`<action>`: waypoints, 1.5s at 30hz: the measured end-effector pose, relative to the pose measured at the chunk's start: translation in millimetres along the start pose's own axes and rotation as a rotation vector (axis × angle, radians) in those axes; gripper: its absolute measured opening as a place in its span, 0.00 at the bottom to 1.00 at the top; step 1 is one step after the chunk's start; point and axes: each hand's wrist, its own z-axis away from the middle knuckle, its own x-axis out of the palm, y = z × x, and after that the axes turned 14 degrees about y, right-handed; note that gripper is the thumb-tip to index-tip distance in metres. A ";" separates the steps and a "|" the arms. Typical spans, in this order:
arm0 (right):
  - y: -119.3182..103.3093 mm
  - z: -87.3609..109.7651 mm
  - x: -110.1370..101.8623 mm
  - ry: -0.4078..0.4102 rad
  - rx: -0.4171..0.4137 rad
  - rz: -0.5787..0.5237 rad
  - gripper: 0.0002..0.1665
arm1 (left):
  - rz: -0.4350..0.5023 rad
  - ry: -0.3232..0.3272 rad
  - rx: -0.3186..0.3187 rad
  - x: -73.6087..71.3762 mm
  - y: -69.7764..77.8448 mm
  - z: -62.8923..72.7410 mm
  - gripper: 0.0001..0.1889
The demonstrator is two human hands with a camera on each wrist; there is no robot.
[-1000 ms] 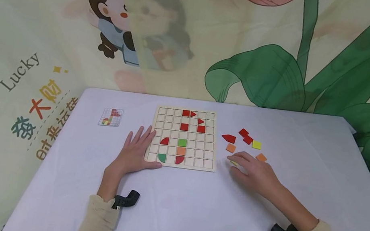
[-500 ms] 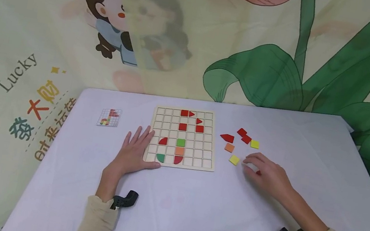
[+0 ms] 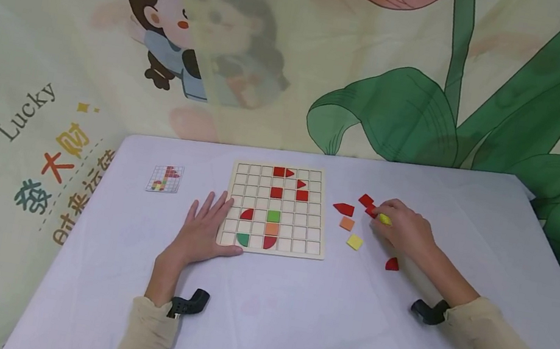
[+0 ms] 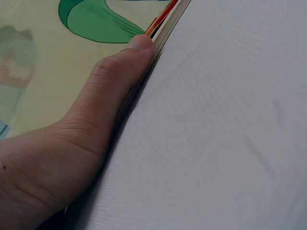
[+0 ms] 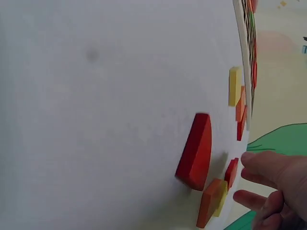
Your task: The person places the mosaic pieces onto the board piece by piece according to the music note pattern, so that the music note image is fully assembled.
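My left hand (image 3: 201,226) lies with straight, spread fingers over the left edge of a wooden grid board (image 3: 323,243); its thumb (image 4: 139,43) rests along the board's front edge. Coloured tiles sit in some squares, among them a green square (image 3: 273,216) and an orange square (image 3: 271,229). Right of the board, my right hand (image 3: 406,230) hovers with loosely bent fingers over a yellow square tile (image 3: 385,219). In the right wrist view its fingers are apart near a red tile (image 5: 231,172) and grip nothing. An orange tile (image 5: 211,203) lies beneath that hand, hidden from the head view.
Nearby lie a red pointed piece (image 3: 344,209), another orange tile (image 3: 346,224), a second yellow tile (image 3: 354,242), two red squares and a red quarter-circle (image 3: 392,264). A small pattern card (image 3: 165,179) lies left of the board. A printed curtain hangs behind the white table.
My right hand has left the nearer yellow tile, moved right, then away from me over the farther tiles, uncovering the red quarter-circle. My left hand has stayed on the board.
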 end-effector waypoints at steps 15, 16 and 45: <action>7.9 -14.3 12.8 -0.048 0.073 -0.021 0.12 | 0.008 -0.007 0.003 -3.4 3.3 0.6 0.60; 9.2 -14.1 13.5 -0.043 0.075 -0.034 0.12 | 0.010 -0.007 0.002 -3.3 3.3 0.5 0.60; -126.7 -96.5 40.8 -0.269 -0.613 0.062 0.12 | 0.013 0.010 0.004 -1.3 -0.1 0.9 0.60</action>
